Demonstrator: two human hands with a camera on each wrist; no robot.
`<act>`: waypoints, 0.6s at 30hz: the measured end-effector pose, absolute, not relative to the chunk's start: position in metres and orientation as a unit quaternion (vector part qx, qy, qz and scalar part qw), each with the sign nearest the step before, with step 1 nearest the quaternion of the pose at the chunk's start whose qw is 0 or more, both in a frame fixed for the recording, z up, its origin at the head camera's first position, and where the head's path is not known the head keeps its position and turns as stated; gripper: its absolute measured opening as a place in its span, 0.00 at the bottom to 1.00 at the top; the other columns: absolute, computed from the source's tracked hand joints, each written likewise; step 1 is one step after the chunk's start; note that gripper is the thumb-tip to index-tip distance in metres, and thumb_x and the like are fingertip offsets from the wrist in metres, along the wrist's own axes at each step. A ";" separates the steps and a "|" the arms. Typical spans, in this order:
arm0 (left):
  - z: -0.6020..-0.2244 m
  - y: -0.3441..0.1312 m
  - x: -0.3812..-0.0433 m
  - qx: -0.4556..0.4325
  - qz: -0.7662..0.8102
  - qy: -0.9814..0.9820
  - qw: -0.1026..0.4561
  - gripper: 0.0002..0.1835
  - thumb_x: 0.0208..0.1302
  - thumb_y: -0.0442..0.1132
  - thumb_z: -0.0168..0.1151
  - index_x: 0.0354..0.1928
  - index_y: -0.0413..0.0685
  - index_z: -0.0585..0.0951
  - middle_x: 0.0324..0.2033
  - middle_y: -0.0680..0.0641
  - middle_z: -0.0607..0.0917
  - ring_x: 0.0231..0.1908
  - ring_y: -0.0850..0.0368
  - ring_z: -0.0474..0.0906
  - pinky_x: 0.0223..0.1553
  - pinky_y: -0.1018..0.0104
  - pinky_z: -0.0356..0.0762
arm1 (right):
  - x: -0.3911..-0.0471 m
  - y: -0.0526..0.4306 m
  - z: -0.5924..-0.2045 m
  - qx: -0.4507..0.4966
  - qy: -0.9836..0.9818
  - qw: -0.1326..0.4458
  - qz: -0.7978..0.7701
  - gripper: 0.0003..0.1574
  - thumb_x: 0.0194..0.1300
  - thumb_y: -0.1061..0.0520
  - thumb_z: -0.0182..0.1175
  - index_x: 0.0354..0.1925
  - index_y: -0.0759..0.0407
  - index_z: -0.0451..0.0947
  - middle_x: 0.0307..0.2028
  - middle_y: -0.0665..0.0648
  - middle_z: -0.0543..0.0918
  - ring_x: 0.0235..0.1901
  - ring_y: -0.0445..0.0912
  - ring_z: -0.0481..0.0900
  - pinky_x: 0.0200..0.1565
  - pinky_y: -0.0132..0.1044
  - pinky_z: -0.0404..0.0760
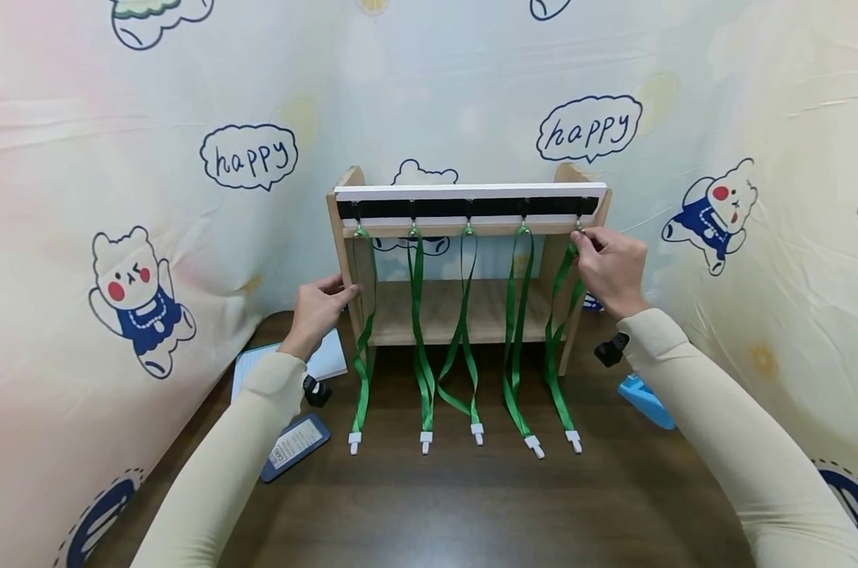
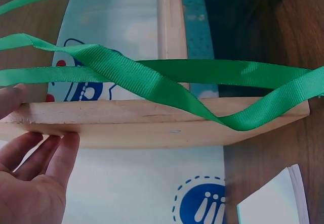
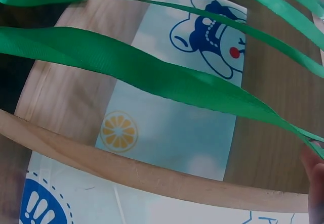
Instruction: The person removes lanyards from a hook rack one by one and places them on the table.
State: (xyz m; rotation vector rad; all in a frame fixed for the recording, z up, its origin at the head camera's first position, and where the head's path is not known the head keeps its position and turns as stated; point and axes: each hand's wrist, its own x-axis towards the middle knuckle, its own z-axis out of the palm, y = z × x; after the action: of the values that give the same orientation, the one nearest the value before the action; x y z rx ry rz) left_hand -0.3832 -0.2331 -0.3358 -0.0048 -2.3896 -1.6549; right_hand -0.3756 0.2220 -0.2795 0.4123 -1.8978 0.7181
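Note:
A small wooden shelf [image 1: 453,312] stands on the table, and a white strip with a black band [image 1: 439,208] runs across its top front. Several green lanyards hang from hooks there, their white clips resting low in front. My left hand [image 1: 317,312] grips the shelf's left side panel [image 2: 126,115], thumb on one face and fingers on the other. At the top right, my right hand [image 1: 613,264] pinches the rightmost lanyard [image 3: 136,77] just below its hook. Only the fingertips of that hand show in the right wrist view; the pinch itself is partly cut off.
Left of the shelf lie white paper pads [image 1: 328,356] and a dark blue card holder [image 1: 297,447] with a printed label. A bright blue object [image 1: 645,401] lies at the right, partly behind my forearm. Patterned cloth [image 1: 429,95] surrounds the table at the back and sides.

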 end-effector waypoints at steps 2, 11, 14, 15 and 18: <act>-0.336 -0.232 -0.384 -0.006 -0.566 -0.815 0.120 0.31 0.65 0.56 0.68 0.67 0.55 0.78 0.66 0.44 0.80 0.64 0.47 0.76 0.68 0.42 0.73 | -0.374 0.223 -0.279 0.168 -0.787 0.510 0.303 0.19 0.72 0.55 0.61 0.33 0.69 0.87 0.21 0.64 0.85 0.20 0.53 0.80 0.27 0.16 0.61; -0.333 -0.234 -0.385 -0.012 -0.562 -0.818 0.122 0.33 0.63 0.58 0.69 0.67 0.55 0.78 0.65 0.44 0.81 0.64 0.48 0.76 0.67 0.43 0.74 | -0.369 0.224 -0.271 0.163 -0.794 0.506 0.296 0.19 0.71 0.54 0.62 0.31 0.68 0.87 0.20 0.64 0.85 0.19 0.53 0.80 0.25 0.16 0.61; -0.333 -0.235 -0.384 -0.013 -0.561 -0.819 0.120 0.33 0.62 0.58 0.70 0.67 0.54 0.79 0.64 0.43 0.81 0.63 0.48 0.76 0.67 0.43 0.74 | -0.368 0.224 -0.271 0.161 -0.798 0.497 0.302 0.18 0.71 0.54 0.62 0.32 0.68 0.88 0.20 0.63 0.86 0.20 0.53 0.81 0.25 0.16 0.62; -0.333 -0.235 -0.384 -0.014 -0.561 -0.819 0.119 0.33 0.62 0.57 0.70 0.67 0.54 0.79 0.64 0.43 0.81 0.63 0.47 0.76 0.67 0.43 0.74 | -0.368 0.224 -0.272 0.159 -0.799 0.493 0.305 0.18 0.71 0.54 0.62 0.33 0.67 0.88 0.21 0.63 0.86 0.20 0.53 0.82 0.25 0.15 0.62; -0.334 -0.236 -0.383 -0.014 -0.558 -0.822 0.112 0.32 0.63 0.56 0.70 0.67 0.53 0.79 0.64 0.42 0.82 0.64 0.47 0.76 0.67 0.43 0.75 | -0.366 0.224 -0.274 0.153 -0.803 0.485 0.311 0.17 0.71 0.54 0.62 0.34 0.67 0.89 0.21 0.62 0.87 0.21 0.53 0.83 0.25 0.14 0.64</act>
State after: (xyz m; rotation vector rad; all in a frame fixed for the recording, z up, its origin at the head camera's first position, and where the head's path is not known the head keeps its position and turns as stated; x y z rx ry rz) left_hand -0.3828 -0.2361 -0.3336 -0.0420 -2.4139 -1.6369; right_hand -0.3663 0.2243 -0.2742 0.3721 -1.9554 0.7571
